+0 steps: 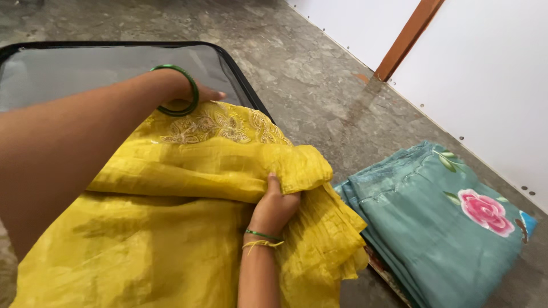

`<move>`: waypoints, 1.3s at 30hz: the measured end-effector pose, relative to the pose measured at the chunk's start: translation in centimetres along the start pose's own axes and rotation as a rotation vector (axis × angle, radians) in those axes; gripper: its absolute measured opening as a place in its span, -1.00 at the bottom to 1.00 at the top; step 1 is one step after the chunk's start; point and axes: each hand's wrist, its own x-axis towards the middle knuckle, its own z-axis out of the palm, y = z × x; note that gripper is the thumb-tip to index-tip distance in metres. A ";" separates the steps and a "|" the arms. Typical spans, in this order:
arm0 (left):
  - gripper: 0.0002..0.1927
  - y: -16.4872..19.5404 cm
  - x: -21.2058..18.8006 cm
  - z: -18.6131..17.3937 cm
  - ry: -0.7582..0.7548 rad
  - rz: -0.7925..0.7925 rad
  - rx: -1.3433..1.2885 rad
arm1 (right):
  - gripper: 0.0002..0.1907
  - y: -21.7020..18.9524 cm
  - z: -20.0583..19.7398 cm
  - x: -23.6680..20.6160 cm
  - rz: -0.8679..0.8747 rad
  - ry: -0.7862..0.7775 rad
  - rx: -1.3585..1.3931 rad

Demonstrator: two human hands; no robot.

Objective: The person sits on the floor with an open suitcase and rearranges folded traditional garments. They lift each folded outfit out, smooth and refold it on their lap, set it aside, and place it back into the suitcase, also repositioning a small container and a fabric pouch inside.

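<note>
A large yellow cloth (171, 228) with gold embroidery along one edge lies across the open black suitcase (240, 80). My left hand (191, 94), with a green bangle on the wrist, reaches over the far embroidered edge and rests on it, fingers mostly hidden behind the fabric. My right hand (275, 206), wearing a green bangle and a yellow thread, grips a bunched fold of the yellow cloth near its right side.
A folded teal cloth (434, 222) with a pink rose print lies on the stone floor (319, 74) to the right. A white wall (485, 74) with a brown wooden strip (408, 37) runs along the far right.
</note>
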 end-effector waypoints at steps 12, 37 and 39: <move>-0.19 5.1 -8.4 -2.4 -0.242 0.038 -0.425 | -0.69 -1.3 -0.1 -2.5 -0.148 -0.012 -0.161; -0.07 -4.3 -4.1 1.3 0.199 0.431 0.213 | -0.70 -1.2 0.7 -0.6 -0.040 -0.055 -0.016; -0.12 -8.0 -6.5 2.5 0.307 0.478 0.191 | -0.68 -1.4 0.8 0.2 0.052 -0.026 -0.050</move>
